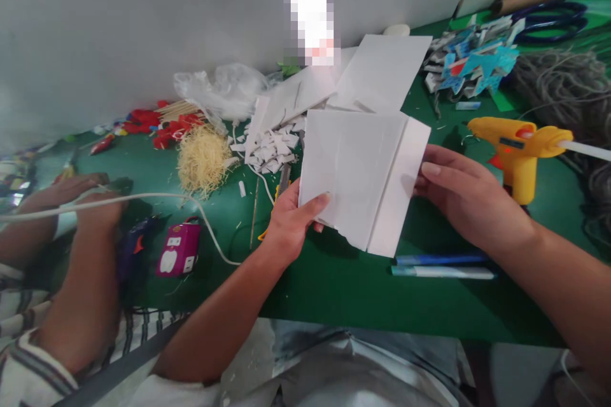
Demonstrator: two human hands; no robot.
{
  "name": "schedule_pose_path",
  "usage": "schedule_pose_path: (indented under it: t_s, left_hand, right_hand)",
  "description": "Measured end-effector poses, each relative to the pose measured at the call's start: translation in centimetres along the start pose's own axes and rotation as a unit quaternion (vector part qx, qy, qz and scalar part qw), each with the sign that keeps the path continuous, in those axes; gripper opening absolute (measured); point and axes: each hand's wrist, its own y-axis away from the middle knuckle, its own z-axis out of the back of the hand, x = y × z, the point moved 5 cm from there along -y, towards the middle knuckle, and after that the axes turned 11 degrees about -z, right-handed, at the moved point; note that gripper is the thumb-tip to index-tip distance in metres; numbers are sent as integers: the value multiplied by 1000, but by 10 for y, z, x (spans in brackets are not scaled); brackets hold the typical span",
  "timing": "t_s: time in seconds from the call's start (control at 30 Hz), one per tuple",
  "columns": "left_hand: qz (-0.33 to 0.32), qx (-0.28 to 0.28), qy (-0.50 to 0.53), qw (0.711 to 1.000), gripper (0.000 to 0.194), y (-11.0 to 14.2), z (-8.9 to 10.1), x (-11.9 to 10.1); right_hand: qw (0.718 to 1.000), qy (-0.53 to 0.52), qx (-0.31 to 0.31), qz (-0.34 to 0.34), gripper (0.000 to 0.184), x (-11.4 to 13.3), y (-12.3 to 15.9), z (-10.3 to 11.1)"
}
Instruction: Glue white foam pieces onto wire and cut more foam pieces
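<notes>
A white sheet of card (351, 172) is held up over the green table, with a folded strip (401, 191) along its right side and a ragged lower edge. My left hand (286, 222) grips its lower left corner, thumb on the front face. At the right edge, my right hand (470, 194) pinches the folded strip; some of its fingers are hidden behind the card. Under my left hand lies a yellow cutter (284, 179), mostly covered. To the right of my right hand stands a yellow glue gun (520, 149) with a white glue stick in it.
More white card (382, 70) leans behind, beside a pile of white scraps (274, 147). Straw-coloured shreds (204, 159), a magenta power socket (177, 251), a white cable (210, 222) and pens (443, 272) lie about. At left are another person's hands (98, 210).
</notes>
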Motion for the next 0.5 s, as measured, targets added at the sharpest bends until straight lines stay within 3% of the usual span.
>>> schedule_pose_path:
  t_s: [0.07,0.13,0.27,0.4,0.5]
  left_hand:
    - [-29,-6,-61,998,48,-2,9,-7]
    - [-43,-2,-119,992,70,-3,18,-14]
    - [-27,35,-203,978,94,-4,29,-20]
    - [-6,99,-275,956,92,-2,29,-13]
    - [-33,122,-364,923,83,-1,26,-12]
  right_hand:
    - [998,22,-52,34,41,2,-1,6]
    - [991,71,-95,60,49,4,-1,10]
    - [961,220,-142,87,34,4,2,12]
    - [870,427,-184,167,40,5,8,9]
    - [816,507,-196,199,48,2,10,10]
